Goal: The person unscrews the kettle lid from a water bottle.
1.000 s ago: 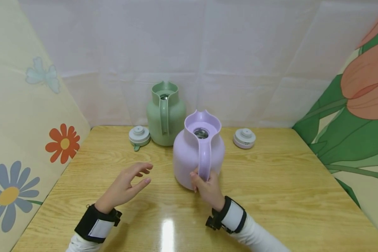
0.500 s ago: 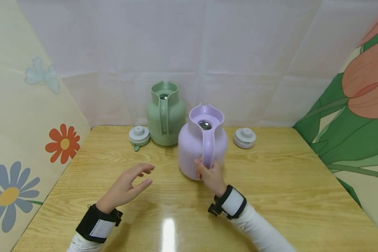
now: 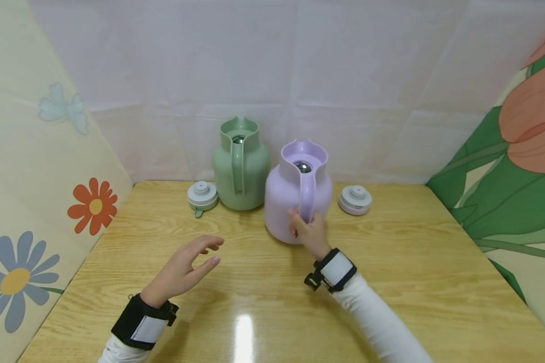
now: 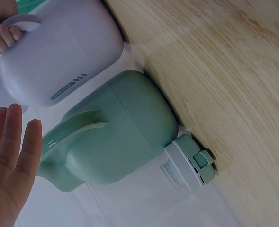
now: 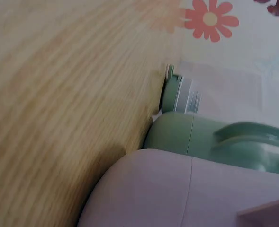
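Note:
A lilac thermos jug without a lid stands upright in the middle of the table, its spout toward the back wall. My right hand grips its handle from the near side. Just left and behind is a green thermos jug, also open at the top, its handle facing me. My left hand is over the table at the front left, fingers relaxed and holding nothing. In the left wrist view its fingers show in front of the green jug's handle.
A grey-and-green lid lies left of the green jug, a grey-and-lilac lid right of the lilac one. Behind the wooden table hangs a white cloth. Flower-printed panels flank both sides.
My right hand has carried the lilac jug back and slightly right, closer beside the green jug. The left hand has stayed almost still.

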{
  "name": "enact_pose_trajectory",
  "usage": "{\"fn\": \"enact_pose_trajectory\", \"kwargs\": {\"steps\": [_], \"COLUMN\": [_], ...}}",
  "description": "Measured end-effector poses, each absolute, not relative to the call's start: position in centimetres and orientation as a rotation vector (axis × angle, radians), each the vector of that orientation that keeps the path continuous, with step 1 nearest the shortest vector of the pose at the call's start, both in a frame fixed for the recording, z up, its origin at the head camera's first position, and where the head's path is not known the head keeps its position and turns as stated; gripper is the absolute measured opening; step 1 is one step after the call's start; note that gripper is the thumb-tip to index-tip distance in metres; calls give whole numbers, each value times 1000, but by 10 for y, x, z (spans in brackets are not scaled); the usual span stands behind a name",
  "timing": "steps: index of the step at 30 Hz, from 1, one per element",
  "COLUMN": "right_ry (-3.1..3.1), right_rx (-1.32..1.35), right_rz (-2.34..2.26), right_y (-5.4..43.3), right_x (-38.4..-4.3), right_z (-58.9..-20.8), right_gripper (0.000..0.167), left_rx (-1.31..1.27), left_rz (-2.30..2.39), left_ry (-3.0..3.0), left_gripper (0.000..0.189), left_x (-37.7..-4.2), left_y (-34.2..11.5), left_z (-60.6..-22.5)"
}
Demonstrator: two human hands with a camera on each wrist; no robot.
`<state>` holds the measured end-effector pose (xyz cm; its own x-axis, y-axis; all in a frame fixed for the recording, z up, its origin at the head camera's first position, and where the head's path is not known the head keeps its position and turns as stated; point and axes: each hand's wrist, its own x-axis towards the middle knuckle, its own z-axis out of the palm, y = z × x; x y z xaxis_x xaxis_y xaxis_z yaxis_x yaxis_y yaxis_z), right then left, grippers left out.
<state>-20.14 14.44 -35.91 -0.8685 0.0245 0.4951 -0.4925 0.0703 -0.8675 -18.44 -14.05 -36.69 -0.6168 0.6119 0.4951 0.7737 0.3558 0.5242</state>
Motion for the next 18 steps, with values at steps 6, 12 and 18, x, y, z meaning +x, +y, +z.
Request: {"fn": "enact_pose_trajectory", "kwargs": {"steps": [6,12,18], "right_ry": [-1969,-2001,-2036], "right_rx": [394,344,295], "right_rz": [1886,1894,1893], "right_y": [155,159,168], "right_x": [-224,-234,-252], "right_z": [-367,-359,-362], "right_gripper": [29,33,34], "left_rx": [-1247,-1248,-1247], "left_rz": [-1111,-1114,-1108], "left_ry": [-2400,-2401,-2400], "left_gripper": [35,35,36], "left_x": [-186,-187,-187], "left_y": [-141,-141,-141], "left_z": [-368,-368,-369]}}
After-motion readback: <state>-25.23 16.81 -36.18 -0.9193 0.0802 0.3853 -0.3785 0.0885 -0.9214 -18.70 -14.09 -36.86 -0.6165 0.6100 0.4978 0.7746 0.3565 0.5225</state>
